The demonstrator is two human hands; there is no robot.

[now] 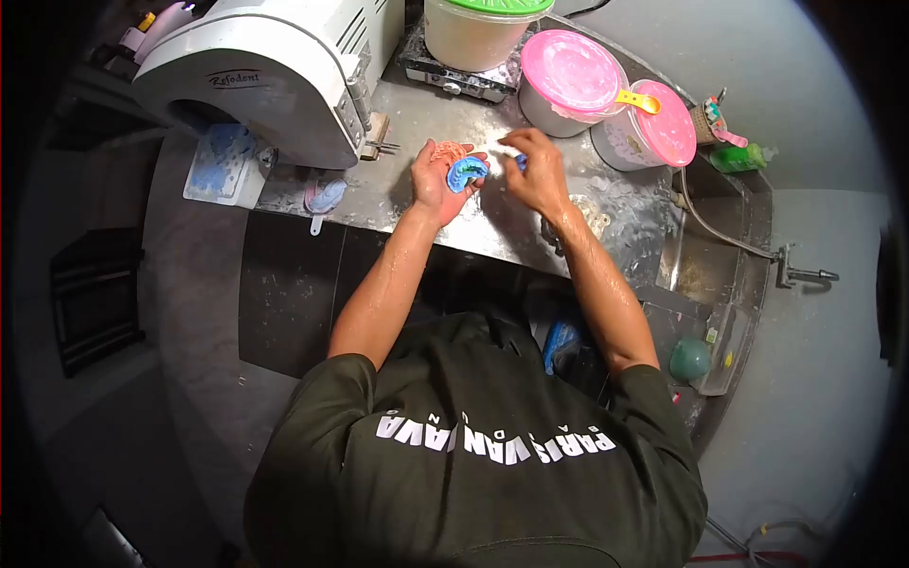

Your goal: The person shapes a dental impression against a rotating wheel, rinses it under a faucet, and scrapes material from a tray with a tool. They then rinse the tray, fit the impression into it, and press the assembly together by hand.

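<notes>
My left hand point(432, 194) is closed around a blue dental impression point(462, 176) and an orange dental impression point(449, 151), the blue one nearer to me. To its right, my right hand point(542, 172) hangs over the worktop with its fingers curled in. A small bit of blue point(521, 162) shows at those fingers, too little to name. There is a gap between the two hands, and white smears on the bench lie behind them.
On the left stands a grey-white Refodent machine point(256, 85). Several lidded tubs line the back right, one with a pink lid point(573, 71). A yellow scoop point(639, 100) rests across the pink lids. A mixing bowl point(325, 195) sits near the left front edge. The sink point(701, 256) lies right.
</notes>
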